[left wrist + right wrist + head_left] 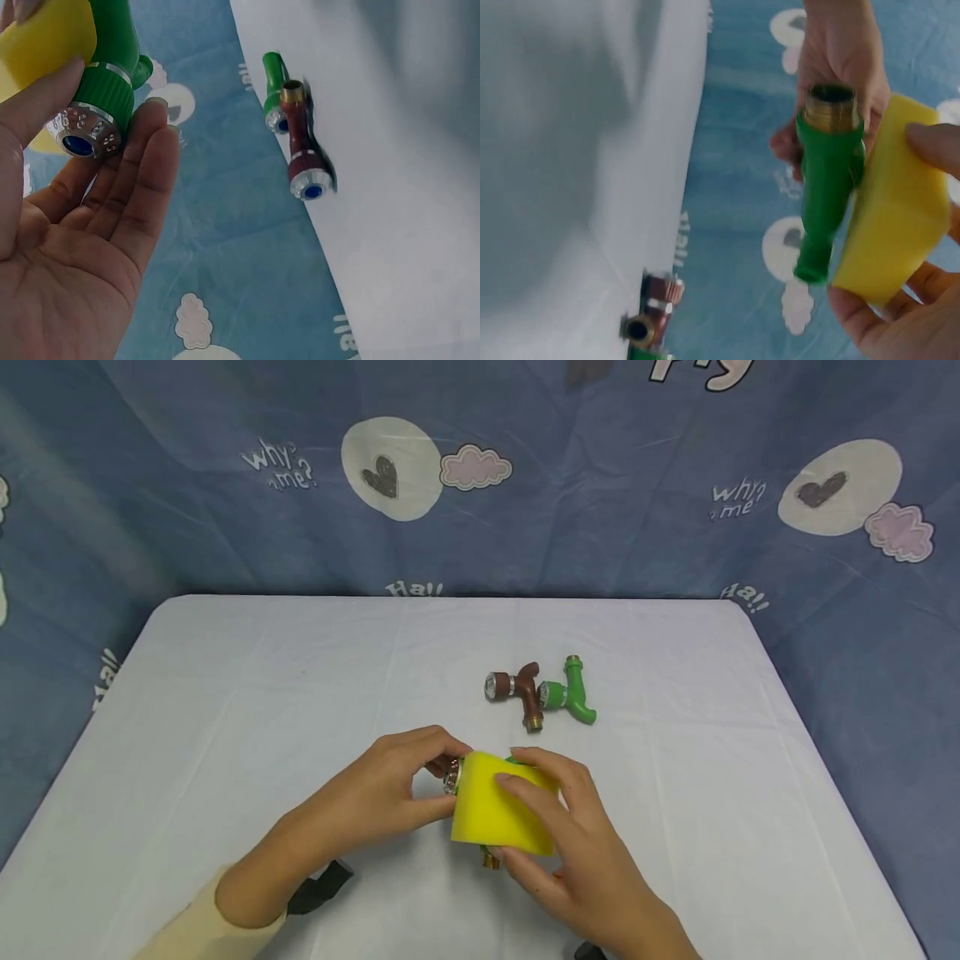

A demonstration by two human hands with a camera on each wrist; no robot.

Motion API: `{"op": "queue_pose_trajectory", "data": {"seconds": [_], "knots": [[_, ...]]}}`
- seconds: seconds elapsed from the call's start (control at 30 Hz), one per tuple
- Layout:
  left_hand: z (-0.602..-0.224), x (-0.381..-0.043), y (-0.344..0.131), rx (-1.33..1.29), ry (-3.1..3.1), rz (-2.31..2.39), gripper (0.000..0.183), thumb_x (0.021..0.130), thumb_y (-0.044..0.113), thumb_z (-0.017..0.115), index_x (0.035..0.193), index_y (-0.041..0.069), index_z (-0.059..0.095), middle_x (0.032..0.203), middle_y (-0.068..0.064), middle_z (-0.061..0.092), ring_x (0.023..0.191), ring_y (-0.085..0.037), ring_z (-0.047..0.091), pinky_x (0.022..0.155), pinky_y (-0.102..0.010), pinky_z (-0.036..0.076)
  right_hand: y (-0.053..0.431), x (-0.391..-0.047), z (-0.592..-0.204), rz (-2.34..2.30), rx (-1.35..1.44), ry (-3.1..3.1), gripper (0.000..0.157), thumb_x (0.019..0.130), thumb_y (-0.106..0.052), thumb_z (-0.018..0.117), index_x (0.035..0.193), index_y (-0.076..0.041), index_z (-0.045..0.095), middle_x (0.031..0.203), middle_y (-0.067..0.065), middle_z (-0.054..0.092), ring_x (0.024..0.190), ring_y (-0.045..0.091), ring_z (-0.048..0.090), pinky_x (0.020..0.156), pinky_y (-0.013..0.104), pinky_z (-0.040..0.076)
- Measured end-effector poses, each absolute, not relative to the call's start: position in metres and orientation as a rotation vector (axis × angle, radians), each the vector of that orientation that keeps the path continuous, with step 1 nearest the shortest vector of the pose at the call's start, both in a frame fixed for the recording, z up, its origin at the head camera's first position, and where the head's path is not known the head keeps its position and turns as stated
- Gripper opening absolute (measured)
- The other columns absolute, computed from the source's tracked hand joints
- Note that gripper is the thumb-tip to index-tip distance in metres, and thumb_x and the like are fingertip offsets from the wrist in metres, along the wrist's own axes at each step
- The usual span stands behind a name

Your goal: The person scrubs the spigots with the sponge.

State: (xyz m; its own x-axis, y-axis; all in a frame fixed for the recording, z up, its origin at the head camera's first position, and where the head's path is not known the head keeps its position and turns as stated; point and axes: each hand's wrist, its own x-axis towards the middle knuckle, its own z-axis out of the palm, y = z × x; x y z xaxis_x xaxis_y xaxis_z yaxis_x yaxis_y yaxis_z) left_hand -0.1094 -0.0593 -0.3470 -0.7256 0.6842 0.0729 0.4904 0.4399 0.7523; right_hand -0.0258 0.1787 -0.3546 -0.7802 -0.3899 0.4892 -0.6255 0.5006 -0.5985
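My left hand (390,785) grips a green faucet (826,180) by its ribbed knob, which has a silver, blue-centred cap (84,135). In the right wrist view the faucet's brass threaded end points up toward the camera. With fingers and thumb, my right hand (577,843) holds a yellow sponge (502,802) against the side of the faucet. From the head view the sponge hides most of that faucet; only the cap, a bit of green and the brass end show around it.
Beyond the hands, a brown faucet (528,693) and another green faucet (576,692) lie side by side on the white-covered table (262,693). Behind the table hangs a blue patterned cloth (562,510). Dark straps (321,888) sit at the wrists.
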Motion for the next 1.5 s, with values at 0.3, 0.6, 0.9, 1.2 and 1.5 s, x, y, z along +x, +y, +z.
{"op": "queue_pose_trajectory", "data": {"seconds": [0.3, 0.6, 0.9, 1.2, 1.5], "knots": [[-0.351, -0.105, -0.059, 1.005, 2.444, 1.220, 0.043, 0.079, 0.019, 0.082, 0.116, 0.022, 0.061, 0.107, 0.020, 0.059, 0.091, 0.000, 0.060, 0.081, -0.020, 0.053, 0.176, -0.028, -0.365, 0.884, 0.846, -2.484, 0.036, 0.096, -0.030, 0.058, 0.130, -0.019, 0.058, 0.138, 0.010, 0.047, 0.122, 0.030, 0.042, 0.094, 0.045, 0.048], [-0.352, -0.105, -0.062, 1.075, 2.408, 1.292, 0.042, 0.079, 0.023, 0.081, 0.116, 0.024, 0.061, 0.106, 0.018, 0.059, 0.089, -0.001, 0.061, 0.078, -0.020, 0.053, 0.195, -0.027, -0.374, 0.851, 0.668, -2.616, 0.047, 0.085, -0.021, 0.069, 0.131, -0.021, 0.058, 0.140, 0.005, 0.045, 0.125, 0.025, 0.040, 0.099, 0.034, 0.043], [-0.352, -0.106, -0.067, 1.055, 2.432, 1.289, 0.041, 0.080, 0.031, 0.079, 0.117, 0.027, 0.060, 0.105, 0.019, 0.059, 0.088, -0.001, 0.061, 0.078, -0.021, 0.053, 0.212, -0.027, -0.380, 0.802, 0.496, -2.687, 0.052, 0.080, -0.018, 0.071, 0.130, -0.019, 0.057, 0.139, 0.004, 0.045, 0.124, 0.026, 0.038, 0.096, 0.031, 0.042], [-0.351, -0.108, -0.066, 1.042, 2.444, 1.271, 0.045, 0.079, 0.023, 0.082, 0.119, 0.025, 0.060, 0.107, 0.020, 0.059, 0.087, -0.002, 0.060, 0.077, -0.022, 0.053, 0.201, -0.023, -0.369, 0.956, 0.578, -2.529, 0.048, 0.091, -0.037, 0.064, 0.134, -0.017, 0.055, 0.137, 0.006, 0.047, 0.121, 0.025, 0.041, 0.094, 0.024, 0.042], [-0.350, -0.104, -0.058, 1.061, 2.424, 1.249, 0.046, 0.080, 0.013, 0.080, 0.119, 0.022, 0.059, 0.111, 0.017, 0.059, 0.089, -0.002, 0.058, 0.078, -0.020, 0.053, 0.176, -0.025, -0.363, 0.844, 0.781, -2.439, 0.041, 0.098, -0.039, 0.052, 0.133, -0.019, 0.058, 0.134, 0.011, 0.049, 0.119, 0.030, 0.044, 0.094, 0.047, 0.044]]}}
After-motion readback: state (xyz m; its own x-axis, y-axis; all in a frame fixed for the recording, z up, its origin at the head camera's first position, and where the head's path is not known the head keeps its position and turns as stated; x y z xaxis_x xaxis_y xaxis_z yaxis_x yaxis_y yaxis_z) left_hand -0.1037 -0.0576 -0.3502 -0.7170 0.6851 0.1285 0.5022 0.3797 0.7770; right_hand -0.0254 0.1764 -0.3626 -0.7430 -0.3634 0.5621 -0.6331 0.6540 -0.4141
